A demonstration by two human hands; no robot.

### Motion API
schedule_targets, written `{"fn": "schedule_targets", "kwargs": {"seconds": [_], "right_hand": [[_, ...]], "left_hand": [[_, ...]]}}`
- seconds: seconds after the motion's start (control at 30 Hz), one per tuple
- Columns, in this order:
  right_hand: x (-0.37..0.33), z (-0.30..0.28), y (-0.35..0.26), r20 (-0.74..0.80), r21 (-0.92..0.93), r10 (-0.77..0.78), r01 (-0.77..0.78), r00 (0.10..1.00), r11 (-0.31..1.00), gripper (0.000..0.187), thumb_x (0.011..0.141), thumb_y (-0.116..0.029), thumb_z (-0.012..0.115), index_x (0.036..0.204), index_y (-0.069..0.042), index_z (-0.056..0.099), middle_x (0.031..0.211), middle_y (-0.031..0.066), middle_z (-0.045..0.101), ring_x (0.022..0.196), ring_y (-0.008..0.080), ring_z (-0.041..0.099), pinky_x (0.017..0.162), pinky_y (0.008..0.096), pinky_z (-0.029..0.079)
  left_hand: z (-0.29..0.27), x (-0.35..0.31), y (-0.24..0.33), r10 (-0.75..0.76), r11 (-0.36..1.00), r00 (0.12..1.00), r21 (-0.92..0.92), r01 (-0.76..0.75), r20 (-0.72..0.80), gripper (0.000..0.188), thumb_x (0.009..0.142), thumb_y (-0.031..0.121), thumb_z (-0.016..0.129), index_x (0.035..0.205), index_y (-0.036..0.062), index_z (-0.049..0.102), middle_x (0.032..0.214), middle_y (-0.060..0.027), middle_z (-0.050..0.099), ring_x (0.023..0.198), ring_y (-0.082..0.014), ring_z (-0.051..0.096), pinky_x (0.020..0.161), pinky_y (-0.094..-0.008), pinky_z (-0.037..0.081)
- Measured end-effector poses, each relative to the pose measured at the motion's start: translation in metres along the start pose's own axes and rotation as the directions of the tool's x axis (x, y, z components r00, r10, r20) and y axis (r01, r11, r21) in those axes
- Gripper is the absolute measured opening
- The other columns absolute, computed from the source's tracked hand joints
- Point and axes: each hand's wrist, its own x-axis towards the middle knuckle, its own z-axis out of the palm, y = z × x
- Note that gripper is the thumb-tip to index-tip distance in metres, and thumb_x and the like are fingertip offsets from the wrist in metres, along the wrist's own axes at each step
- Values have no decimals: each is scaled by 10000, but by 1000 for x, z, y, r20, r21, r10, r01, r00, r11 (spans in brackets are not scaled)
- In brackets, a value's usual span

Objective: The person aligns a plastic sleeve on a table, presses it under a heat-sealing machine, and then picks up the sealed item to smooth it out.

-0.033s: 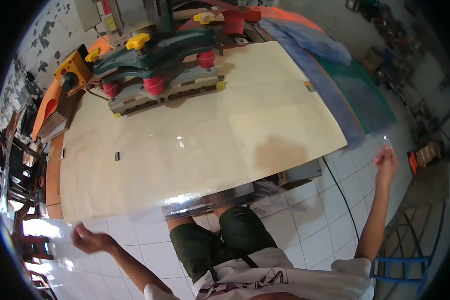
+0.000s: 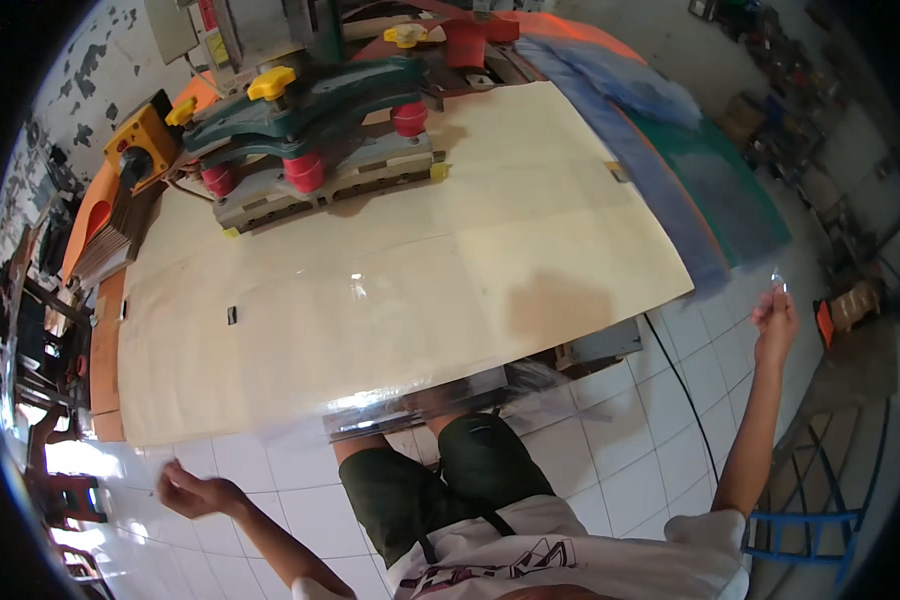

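Note:
A clear plastic sheet (image 2: 375, 400) lies across the cream board of the worktable, told mostly by its glare, and hangs over the front edge. Off the table's right side, my right hand (image 2: 774, 322) is closed, pinching a shiny see-through edge that sticks up from the fingertips. My left hand (image 2: 195, 492) is closed below the table's front left corner; a faint see-through edge shows by its fingers, too blurred to trace fully. At the back left stands a press head (image 2: 310, 120) with dark green arms, red knobs and a metal bar over the board.
A yellow switch box (image 2: 140, 150) and a stack of brown sheets (image 2: 120, 240) sit left of the press. Blue and green plastic sheets (image 2: 740, 195) drape off the right side. A black cable (image 2: 685, 385) crosses the tiled floor; a blue metal frame (image 2: 810, 535) stands lower right.
My left hand has moved slightly right and down, away from the table corner. My right hand has barely shifted, and the see-through edge in it stands a little higher.

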Motion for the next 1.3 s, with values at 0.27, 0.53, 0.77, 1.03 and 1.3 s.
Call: {"fn": "schedule_targets", "kwargs": {"seconds": [0.27, 0.53, 0.77, 1.03, 1.3], "right_hand": [[172, 2, 76, -95, 150, 296, -281, 950, 948, 225, 989, -172, 556, 1122, -7, 630, 868, 74, 663, 640, 110, 587, 564, 240, 505], [217, 1, 95, -273, 16, 327, -335, 905, 942, 338, 960, -279, 589, 1057, 42, 631, 958, 164, 679, 714, 195, 637, 603, 290, 550], [106, 12, 113, -331, -722, -273, -57, 903, 689, 569, 870, -353, 583, 1302, 15, 556, 1243, 212, 639, 1111, 392, 616, 951, 462, 462], [-6, -148, 411, 239, -958, 1, 236, 971, -163, 218, 843, -276, 625, 837, -61, 658, 870, 95, 706, 736, 210, 648, 715, 407, 518], [-344, -46, 492, 162, -751, 985, -641, 51, 157, 400, 887, -356, 661, 1193, -115, 567, 1185, 198, 580, 1007, 417, 616, 859, 620, 497]], "left_hand": [[-76, -187, 20, -362, 884, 504, 117, 454, 784, 186, 878, -24, 528, 1063, -12, 540, 823, -44, 551, 770, -157, 532, 743, -304, 463], [-58, -238, 71, -136, 976, -50, 142, 166, 989, 287, 835, 208, 693, 1071, 77, 597, 737, -58, 668, 722, -279, 655, 711, -415, 407], [-58, -237, 50, -157, 979, -62, 164, 124, 986, 223, 837, 235, 690, 1011, 101, 653, 757, -59, 679, 711, -272, 658, 725, -407, 427], [-44, -269, 44, -155, 982, -36, 158, 101, 987, 227, 841, 300, 677, 920, 88, 668, 723, -97, 677, 683, -329, 649, 720, -426, 458], [-40, -243, 30, -266, 962, -101, 271, 38, 959, 266, 809, 313, 705, 808, 51, 662, 719, -143, 676, 695, -370, 655, 639, -469, 513]]}}
